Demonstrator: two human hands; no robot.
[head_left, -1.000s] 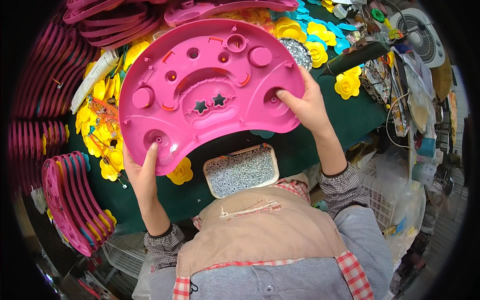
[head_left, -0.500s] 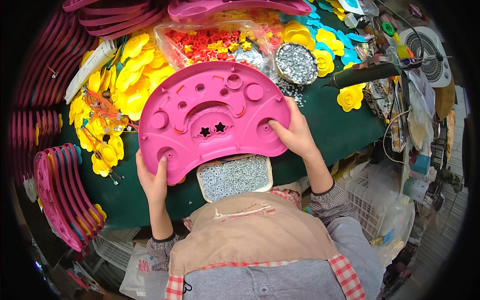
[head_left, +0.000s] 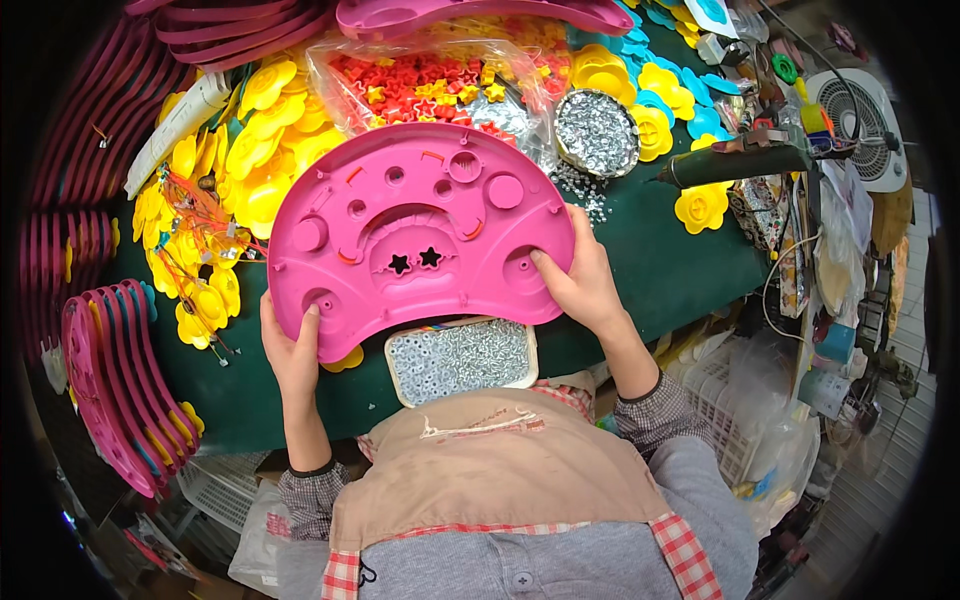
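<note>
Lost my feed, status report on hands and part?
Left hand, right hand gripping pink plastic arched tray. Tray above green table. Rectangular screw tray beneath.

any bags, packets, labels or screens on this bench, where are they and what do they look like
Clear plastic bag: behind the pink tray, crinkled, full of red and yellow star pieces.
Patterned packet: right edge of the green table, small, blocky, multicoloured.
Clear bags: below the table at right, beside a white basket.
No screens or signs visible.
</note>
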